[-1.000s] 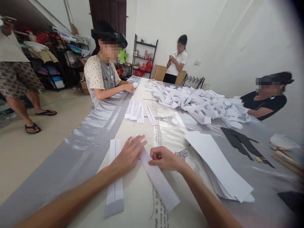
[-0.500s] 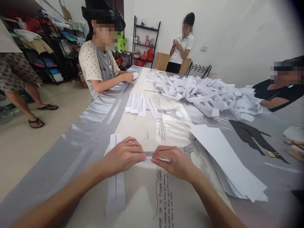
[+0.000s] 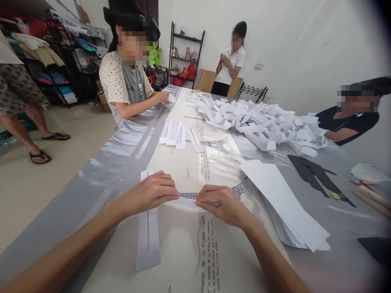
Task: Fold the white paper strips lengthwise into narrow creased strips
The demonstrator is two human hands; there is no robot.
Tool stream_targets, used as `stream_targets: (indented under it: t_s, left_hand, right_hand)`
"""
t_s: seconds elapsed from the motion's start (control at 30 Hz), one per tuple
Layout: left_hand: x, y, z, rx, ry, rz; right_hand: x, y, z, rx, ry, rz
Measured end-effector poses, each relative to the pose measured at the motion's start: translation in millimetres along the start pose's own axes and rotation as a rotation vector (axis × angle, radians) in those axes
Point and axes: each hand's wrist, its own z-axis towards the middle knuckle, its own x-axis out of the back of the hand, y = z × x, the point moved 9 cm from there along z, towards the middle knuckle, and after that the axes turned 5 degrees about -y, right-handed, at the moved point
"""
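Observation:
A narrow white paper strip (image 3: 187, 202) stretches between my two hands, low over the printed table cover. My left hand (image 3: 157, 190) pinches its left end between thumb and fingers. At the other end, my right hand (image 3: 224, 202) is closed in a pinch on the same paper; its fingers hide part of it. Under and beside my left wrist lies a folded white paper piece (image 3: 148, 240) with a lengthwise slit line. To the right of my right hand is a fanned stack of white paper sheets (image 3: 290, 203).
Several folded paper pieces (image 3: 177, 134) lie further up the table. A large heap of folded white papers (image 3: 253, 118) covers the back right. A dark flat item (image 3: 317, 175) lies at the right. One person (image 3: 128, 81) sits at the left edge, another (image 3: 345, 122) at the right.
My left hand has moved left, away from the right hand, so more of the strip shows between them. The right hand keeps its pinch. The whole view has shifted slightly.

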Motion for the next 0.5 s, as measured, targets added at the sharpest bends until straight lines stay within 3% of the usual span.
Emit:
stream_targets:
  t_s: [0.1, 0.3, 0.5]
  left_hand:
    - [6.9, -14, -5, -0.003, -0.021, 0.010]
    - [35.5, -44, -16, 0.074, 0.004, -0.041]
    - [31.5, -55, -22, 0.138, -0.047, -0.111]
  right_hand:
    - [8, 6, -1, -0.030, 0.011, -0.022]
    - [46, 32, -14, -0.115, 0.038, 0.045]
    - [71, 58, -28, -0.145, 0.092, 0.125]
